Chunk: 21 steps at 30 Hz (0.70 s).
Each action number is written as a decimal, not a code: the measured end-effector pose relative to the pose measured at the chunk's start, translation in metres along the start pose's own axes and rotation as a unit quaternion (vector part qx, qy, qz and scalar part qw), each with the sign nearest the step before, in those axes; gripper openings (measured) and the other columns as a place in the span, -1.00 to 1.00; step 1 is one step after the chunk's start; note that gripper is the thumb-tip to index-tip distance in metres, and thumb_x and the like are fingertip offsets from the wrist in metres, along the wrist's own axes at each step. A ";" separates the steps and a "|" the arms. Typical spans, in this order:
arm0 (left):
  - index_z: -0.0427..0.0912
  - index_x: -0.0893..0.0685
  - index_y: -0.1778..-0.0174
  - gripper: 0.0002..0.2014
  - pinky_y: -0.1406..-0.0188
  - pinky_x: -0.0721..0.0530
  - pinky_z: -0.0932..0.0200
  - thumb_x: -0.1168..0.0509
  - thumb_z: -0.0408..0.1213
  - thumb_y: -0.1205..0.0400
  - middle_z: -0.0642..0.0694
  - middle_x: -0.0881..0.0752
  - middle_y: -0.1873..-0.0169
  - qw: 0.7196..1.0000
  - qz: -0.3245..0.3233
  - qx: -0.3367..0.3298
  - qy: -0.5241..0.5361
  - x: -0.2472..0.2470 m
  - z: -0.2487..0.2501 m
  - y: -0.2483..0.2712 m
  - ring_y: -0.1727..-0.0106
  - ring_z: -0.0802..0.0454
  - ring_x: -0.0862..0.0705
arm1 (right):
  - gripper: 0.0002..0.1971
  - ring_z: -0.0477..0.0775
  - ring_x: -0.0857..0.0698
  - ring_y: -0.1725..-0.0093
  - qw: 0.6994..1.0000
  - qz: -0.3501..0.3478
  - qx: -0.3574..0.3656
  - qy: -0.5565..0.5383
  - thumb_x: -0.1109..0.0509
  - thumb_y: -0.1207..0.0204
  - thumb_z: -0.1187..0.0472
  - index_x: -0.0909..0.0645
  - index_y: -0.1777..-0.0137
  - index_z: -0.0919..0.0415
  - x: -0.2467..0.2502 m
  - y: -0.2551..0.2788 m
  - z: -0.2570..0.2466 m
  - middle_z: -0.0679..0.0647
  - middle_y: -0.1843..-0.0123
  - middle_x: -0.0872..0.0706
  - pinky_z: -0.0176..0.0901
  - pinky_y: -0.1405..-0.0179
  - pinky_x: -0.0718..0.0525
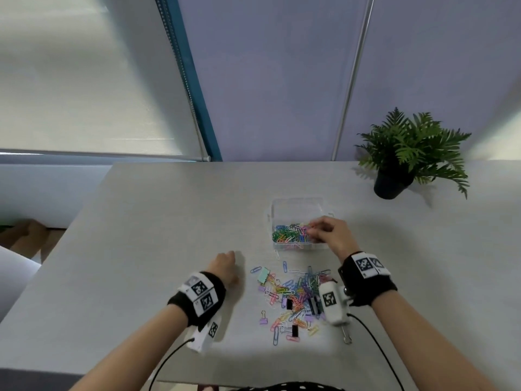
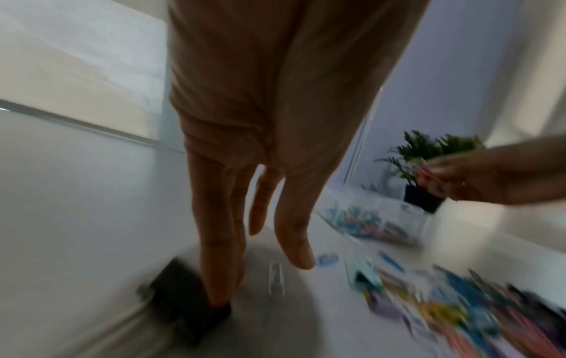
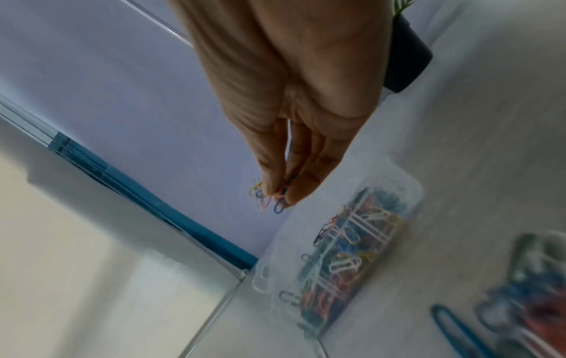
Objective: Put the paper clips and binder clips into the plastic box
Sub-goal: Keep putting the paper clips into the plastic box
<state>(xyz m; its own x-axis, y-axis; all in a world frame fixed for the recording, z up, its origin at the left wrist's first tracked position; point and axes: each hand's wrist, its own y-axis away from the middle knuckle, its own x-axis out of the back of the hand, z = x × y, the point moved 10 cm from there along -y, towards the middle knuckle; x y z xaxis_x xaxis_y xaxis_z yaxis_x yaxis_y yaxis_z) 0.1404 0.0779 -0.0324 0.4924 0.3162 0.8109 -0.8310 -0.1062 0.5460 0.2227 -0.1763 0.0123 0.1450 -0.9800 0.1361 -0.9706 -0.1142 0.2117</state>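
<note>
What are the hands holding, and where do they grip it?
The right hand pinches a few coloured wire paper clips by their upper ends at its fingertips. The left hand holds nothing.

Both forearms are bare. Each wrist wears a black fabric band carrying white panels printed with black-and-white square marker codes. A white camera unit, also tagged, is strapped under each wrist, with a thin black cable trailing back.
</note>
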 end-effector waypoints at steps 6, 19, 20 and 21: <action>-0.33 -0.42 -0.19 -0.77 -0.08 -0.56 0.03 -0.03 -0.35 -0.67 -0.29 -0.55 -0.13 0.993 0.102 -0.052 -0.009 -0.008 0.027 0.017 -0.12 -0.25 -0.61 | -0.71 0.15 -0.71 0.12 0.989 0.008 0.035 0.146 -0.40 -0.42 0.49 -0.61 -0.15 0.41 -0.003 -0.022 -0.015 0.35 -0.09 -0.72 -0.40 0.18 -0.71; -0.16 -0.50 -0.05 -0.86 0.07 -0.58 0.19 -0.09 -0.22 -0.69 -0.10 -0.63 -0.02 0.976 0.134 -0.169 -0.010 -0.013 0.046 0.038 0.15 0.04 -0.53 | -0.78 0.02 -0.60 -0.13 0.844 -0.226 0.137 0.467 -0.31 -0.54 0.25 -0.56 -0.17 0.19 -0.085 0.074 0.032 0.09 -0.17 -0.61 -0.16 -0.17 -0.60; -0.17 -0.49 -0.14 -0.83 0.00 -0.61 0.21 -0.12 -0.23 -0.69 -0.08 -0.62 -0.06 0.970 0.121 -0.212 -0.005 -0.020 0.058 0.045 0.11 0.05 -0.57 | -0.75 0.04 -0.57 -0.17 0.832 -0.229 0.134 0.488 -0.32 -0.54 0.23 -0.53 -0.21 0.18 -0.087 0.078 0.036 0.09 -0.20 -0.58 -0.13 -0.17 -0.60; -0.17 -0.47 -0.22 -0.78 -0.04 -0.60 0.26 -0.14 -0.24 -0.68 -0.07 -0.61 -0.10 0.961 0.108 -0.253 -0.005 -0.028 0.069 0.053 0.06 0.04 -0.61 | -0.70 0.06 -0.54 -0.21 0.821 -0.230 0.134 0.504 -0.34 -0.53 0.21 -0.49 -0.25 0.18 -0.090 0.081 0.039 0.10 -0.23 -0.54 -0.10 -0.19 -0.59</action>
<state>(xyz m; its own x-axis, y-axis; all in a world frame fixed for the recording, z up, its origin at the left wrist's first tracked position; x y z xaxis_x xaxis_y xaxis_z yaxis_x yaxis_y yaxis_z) 0.1010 -0.0019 -0.0113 0.2940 0.3295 0.8972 -0.9328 0.3037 0.1941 0.1242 -0.1040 -0.0203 0.4629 -0.2051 0.8624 -0.7560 -0.5994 0.2632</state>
